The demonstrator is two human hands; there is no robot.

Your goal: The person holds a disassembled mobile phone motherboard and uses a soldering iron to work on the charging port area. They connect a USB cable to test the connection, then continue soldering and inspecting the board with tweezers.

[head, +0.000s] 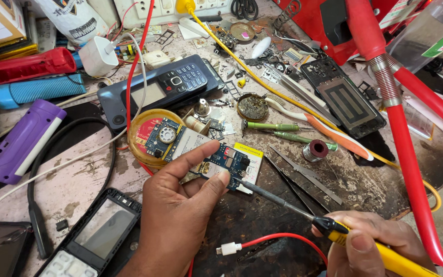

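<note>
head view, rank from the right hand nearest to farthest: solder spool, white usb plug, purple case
1. white usb plug, just left of the right hand
2. solder spool, up the bench behind it
3. purple case, far left edge

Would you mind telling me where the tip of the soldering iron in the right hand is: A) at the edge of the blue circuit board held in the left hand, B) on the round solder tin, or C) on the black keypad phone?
A: the soldering iron in the right hand meets the circuit board by the left hand thumb.
</note>
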